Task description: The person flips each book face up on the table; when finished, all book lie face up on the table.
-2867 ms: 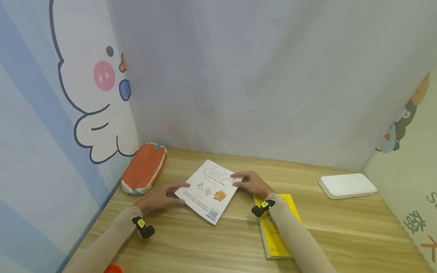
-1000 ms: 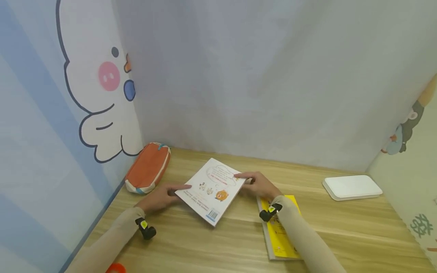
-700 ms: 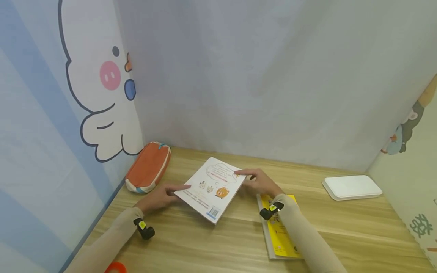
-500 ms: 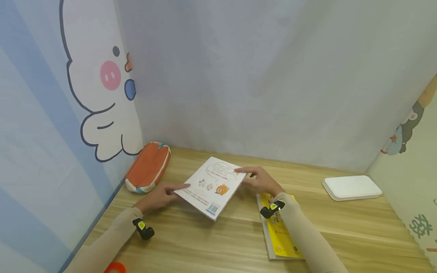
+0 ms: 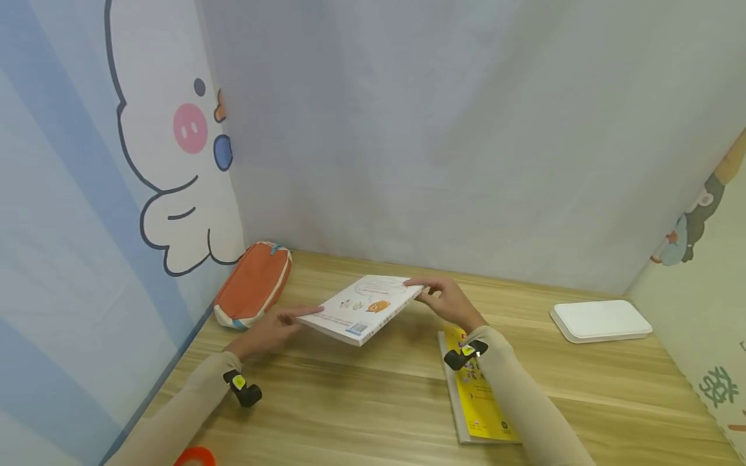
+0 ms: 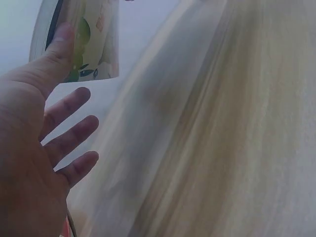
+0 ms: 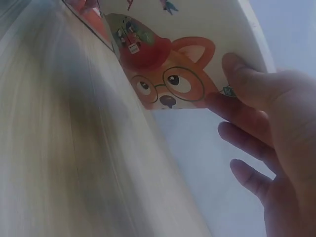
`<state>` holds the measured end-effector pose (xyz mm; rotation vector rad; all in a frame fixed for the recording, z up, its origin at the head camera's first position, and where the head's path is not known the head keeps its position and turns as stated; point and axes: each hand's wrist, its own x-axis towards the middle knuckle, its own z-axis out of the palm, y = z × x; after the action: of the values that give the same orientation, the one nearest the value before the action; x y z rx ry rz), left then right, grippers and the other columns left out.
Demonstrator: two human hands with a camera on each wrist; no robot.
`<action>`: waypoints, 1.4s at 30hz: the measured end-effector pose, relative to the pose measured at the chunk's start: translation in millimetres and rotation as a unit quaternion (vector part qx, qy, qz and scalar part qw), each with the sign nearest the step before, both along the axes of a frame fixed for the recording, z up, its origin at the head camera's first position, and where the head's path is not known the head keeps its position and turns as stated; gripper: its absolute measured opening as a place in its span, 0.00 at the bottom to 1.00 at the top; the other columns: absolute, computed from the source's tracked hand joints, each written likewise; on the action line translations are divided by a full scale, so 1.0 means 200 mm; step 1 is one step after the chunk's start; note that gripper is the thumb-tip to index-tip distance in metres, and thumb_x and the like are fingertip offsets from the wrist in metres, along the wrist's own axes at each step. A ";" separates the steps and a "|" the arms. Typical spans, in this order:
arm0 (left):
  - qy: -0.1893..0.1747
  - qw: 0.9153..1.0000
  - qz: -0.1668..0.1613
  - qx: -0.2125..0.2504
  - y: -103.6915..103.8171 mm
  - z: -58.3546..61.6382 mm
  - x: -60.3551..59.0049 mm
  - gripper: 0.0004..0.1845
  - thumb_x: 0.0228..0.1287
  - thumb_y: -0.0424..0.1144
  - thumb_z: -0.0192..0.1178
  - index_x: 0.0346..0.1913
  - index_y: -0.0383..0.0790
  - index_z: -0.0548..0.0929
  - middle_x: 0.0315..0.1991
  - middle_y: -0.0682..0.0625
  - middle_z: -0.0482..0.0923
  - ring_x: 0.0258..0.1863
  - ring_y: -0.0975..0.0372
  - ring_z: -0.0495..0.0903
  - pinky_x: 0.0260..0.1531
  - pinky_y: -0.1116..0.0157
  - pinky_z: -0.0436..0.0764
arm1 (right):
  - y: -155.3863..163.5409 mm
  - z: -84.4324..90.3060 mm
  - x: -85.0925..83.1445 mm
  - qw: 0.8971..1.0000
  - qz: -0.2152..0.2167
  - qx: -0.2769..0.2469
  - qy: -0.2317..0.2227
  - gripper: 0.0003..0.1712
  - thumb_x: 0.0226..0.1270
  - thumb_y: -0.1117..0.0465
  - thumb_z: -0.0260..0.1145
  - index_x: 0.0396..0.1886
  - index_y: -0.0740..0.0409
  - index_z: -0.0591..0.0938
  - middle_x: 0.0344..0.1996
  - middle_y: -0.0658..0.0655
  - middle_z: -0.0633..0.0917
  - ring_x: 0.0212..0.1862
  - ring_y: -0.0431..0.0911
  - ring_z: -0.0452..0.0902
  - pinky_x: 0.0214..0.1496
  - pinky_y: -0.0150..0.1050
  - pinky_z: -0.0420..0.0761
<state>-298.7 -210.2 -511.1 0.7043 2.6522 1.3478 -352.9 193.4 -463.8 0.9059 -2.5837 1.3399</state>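
Observation:
A white-backed book (image 5: pixel 364 307) with small cartoon animals and a barcode is held tilted above the wooden table, its spine edge toward the lower right. At its left corner my left hand (image 5: pixel 265 335) pinches it between thumb and finger; the other fingers (image 6: pixel 71 133) spread free in the left wrist view. The far right corner is pinched by my right hand (image 5: pixel 451 304). From below, the right wrist view reveals the front cover (image 7: pixel 173 81), with an orange animal in glasses and a red hat. Beneath my right forearm lies a yellow book (image 5: pixel 480 404), partly covered by the sleeve.
An orange pencil case (image 5: pixel 250 285) with cream trim stands at the back left by the wall. To the right lies a white flat box (image 5: pixel 601 320). A red curved object (image 5: pixel 197 455) is cut off at the bottom edge. A grey curtain (image 5: pixel 408 142) closes off the back.
The white book has been lifted from the table and its near edge tipped up, so its edge now shows. Both hands have risen with it. The yellow book has stayed in place.

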 end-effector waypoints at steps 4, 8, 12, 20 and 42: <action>0.023 0.999 -0.020 0.037 0.00 0.01 -0.01 0.22 0.72 0.42 0.64 0.67 0.54 0.81 0.72 0.41 0.75 0.68 0.54 0.74 0.58 0.56 0.77 | -0.01 0.01 0.00 1.000 -0.008 -0.009 0.016 0.14 0.69 0.68 0.70 0.53 0.59 0.88 0.53 0.62 0.89 0.46 0.36 0.78 0.45 0.37 0.79; 0.018 0.996 -0.038 0.075 0.00 0.02 -0.01 0.21 0.74 0.39 0.63 0.67 0.47 0.82 0.70 0.38 0.76 0.61 0.64 0.79 0.53 0.64 0.81 | -0.03 0.04 0.02 0.999 -0.010 -0.012 0.030 0.13 0.70 0.69 0.68 0.52 0.63 0.88 0.45 0.63 0.91 0.41 0.40 0.83 0.44 0.40 0.81; 0.003 0.995 -0.032 0.095 -0.01 0.02 -0.02 0.17 0.75 0.38 0.61 0.62 0.40 0.85 0.60 0.39 0.83 0.46 0.71 0.81 0.44 0.69 0.81 | -0.06 0.12 0.09 0.999 -0.018 -0.020 0.031 0.10 0.71 0.68 0.68 0.48 0.63 0.88 0.34 0.63 0.91 0.33 0.42 0.84 0.39 0.41 0.80; -0.018 0.996 -0.006 0.084 -0.02 0.05 -0.02 0.15 0.80 0.41 0.55 0.51 0.33 0.86 0.47 0.33 0.84 0.42 0.52 0.83 0.42 0.57 0.83 | -0.07 0.09 0.07 0.998 -0.048 -0.023 0.037 0.06 0.73 0.64 0.67 0.46 0.58 0.87 0.23 0.63 0.87 0.24 0.34 0.74 0.29 0.34 0.70; -0.046 0.995 0.001 0.092 0.00 0.07 -0.03 0.20 0.82 0.47 0.50 0.57 0.37 0.86 0.45 0.40 0.90 0.39 0.54 0.84 0.43 0.59 0.84 | -0.06 0.10 0.08 0.997 -0.042 -0.059 0.018 0.08 0.74 0.62 0.67 0.45 0.61 0.88 0.25 0.62 0.88 0.19 0.34 0.64 0.23 0.30 0.63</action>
<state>-303.9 -210.9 -497.2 0.6396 2.4813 1.5995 -337.3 181.5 -444.1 0.7861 -2.4577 1.4221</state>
